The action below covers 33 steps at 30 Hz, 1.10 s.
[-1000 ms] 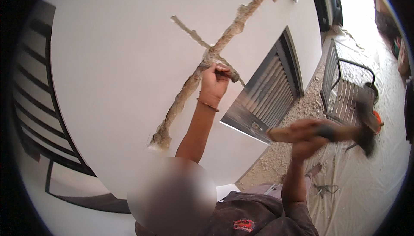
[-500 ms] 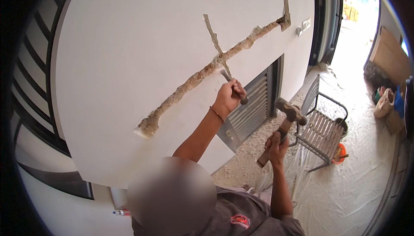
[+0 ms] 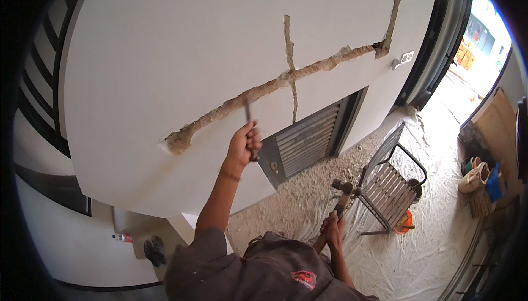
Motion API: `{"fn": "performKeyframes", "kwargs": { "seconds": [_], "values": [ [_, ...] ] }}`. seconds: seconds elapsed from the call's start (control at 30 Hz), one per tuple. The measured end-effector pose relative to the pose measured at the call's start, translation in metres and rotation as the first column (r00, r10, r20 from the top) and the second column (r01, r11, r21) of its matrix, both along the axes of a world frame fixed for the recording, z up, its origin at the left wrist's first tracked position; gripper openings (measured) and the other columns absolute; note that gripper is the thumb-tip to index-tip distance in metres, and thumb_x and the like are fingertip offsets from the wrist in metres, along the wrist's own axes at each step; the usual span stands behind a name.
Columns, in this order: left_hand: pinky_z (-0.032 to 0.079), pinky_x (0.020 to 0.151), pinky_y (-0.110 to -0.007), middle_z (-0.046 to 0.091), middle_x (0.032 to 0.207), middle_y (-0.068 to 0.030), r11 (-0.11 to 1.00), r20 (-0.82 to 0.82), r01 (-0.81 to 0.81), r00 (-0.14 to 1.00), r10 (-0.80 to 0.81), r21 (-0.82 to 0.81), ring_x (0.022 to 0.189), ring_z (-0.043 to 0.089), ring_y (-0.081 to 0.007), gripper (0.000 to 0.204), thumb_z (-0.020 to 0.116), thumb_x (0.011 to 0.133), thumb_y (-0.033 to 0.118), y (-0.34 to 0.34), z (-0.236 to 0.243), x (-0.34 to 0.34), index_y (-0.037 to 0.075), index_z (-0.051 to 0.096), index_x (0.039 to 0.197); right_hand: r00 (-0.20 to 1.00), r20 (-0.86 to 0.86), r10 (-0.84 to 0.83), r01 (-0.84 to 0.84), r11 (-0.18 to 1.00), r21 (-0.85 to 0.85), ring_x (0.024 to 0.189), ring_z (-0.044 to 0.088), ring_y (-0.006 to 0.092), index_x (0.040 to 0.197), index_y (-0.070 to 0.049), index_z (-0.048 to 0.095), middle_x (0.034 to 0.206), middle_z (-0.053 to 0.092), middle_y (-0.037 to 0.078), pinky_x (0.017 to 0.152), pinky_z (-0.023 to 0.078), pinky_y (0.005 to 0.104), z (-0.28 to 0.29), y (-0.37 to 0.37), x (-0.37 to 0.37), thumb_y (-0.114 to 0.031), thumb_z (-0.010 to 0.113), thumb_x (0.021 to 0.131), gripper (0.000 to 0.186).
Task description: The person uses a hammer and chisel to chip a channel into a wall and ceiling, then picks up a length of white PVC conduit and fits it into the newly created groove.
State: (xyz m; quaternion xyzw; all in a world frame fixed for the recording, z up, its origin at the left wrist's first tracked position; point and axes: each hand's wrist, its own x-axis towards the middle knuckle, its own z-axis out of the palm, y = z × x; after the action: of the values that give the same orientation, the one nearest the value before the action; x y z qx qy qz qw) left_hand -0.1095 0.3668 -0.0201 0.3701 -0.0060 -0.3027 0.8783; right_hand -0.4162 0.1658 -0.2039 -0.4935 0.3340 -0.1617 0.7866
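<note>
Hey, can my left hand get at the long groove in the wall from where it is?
Likely yes: the left hand is raised just below the groove, its grip closed around a chisel pointing up at it. Nothing visible blocks the way.

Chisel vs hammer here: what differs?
The chisel is slim and straight; the hammer is bulkier and T-shaped. The chisel, in the left hand, is up by the wall groove; the hammer, in the right hand, is lower, clear of it. Both are gripped.
</note>
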Motion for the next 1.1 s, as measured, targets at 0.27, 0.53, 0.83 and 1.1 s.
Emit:
{"fn": "performKeyframes", "kwargs": {
  "seconds": [0.27, 0.53, 0.83, 1.1],
  "values": [
    [0.026, 0.040, -0.019, 0.029, 0.057, 0.0055, 0.639, 0.191, -0.708, 0.701, 0.687, 0.301, 0.045, 0.027, -0.0059, 0.025, 0.050, 0.093, 0.035, 0.012, -0.050, -0.056, 0.018, 0.040, 0.077, 0.996, -0.062, 0.069, -0.068, 0.997, 0.025, 0.055, 0.052, 0.0141, 0.128, -0.001, 0.030, 0.071, 0.052, 0.005, 0.050, 0.046, 0.0301, -0.015, -0.094, -0.033, -0.012, 0.059, 0.084, 0.054],
    [0.041, 0.052, -0.026, 0.042, 0.056, 0.0020, 0.955, -0.487, 0.067, 0.869, 0.087, 0.290, 0.049, 0.042, -0.0118, 0.029, 0.041, 0.094, 0.024, -0.088, -0.225, -0.092, 0.009, 0.048, 0.069, 0.967, -0.183, -0.175, 0.198, 0.973, 0.119, 0.050, 0.048, 0.0117, 0.109, -0.008, 0.038, 0.069, 0.047, 0.003, 0.045, 0.043, 0.0279, -0.038, -0.175, -0.074, -0.005, 0.057, 0.079, 0.036],
    [0.036, 0.048, -0.024, 0.039, 0.063, 0.0008, 0.778, -0.869, 0.628, 0.400, -0.292, 0.028, 0.051, 0.037, -0.0109, 0.017, 0.044, 0.094, 0.017, -0.274, -0.246, -0.200, 0.002, 0.046, 0.087, 0.838, -0.482, -0.255, 0.115, 0.947, -0.301, 0.061, 0.057, 0.0224, 0.110, -0.001, 0.048, 0.079, 0.057, 0.011, 0.056, 0.048, 0.0359, -0.094, -0.233, -0.130, -0.017, 0.059, 0.074, 0.040],
    [0.031, 0.043, -0.021, 0.034, 0.062, 0.0026, 0.382, -0.760, 0.899, 0.398, -0.514, 0.213, 0.050, 0.032, -0.0083, 0.023, 0.041, 0.097, 0.019, -0.464, -0.321, -0.197, 0.011, 0.038, 0.075, 0.615, -0.735, -0.285, -0.141, 0.878, -0.458, 0.087, 0.059, 0.0418, 0.114, -0.006, 0.053, 0.092, 0.063, 0.022, 0.076, 0.047, 0.0478, -0.115, -0.334, -0.144, -0.028, 0.060, 0.072, 0.048]
  ]
}}
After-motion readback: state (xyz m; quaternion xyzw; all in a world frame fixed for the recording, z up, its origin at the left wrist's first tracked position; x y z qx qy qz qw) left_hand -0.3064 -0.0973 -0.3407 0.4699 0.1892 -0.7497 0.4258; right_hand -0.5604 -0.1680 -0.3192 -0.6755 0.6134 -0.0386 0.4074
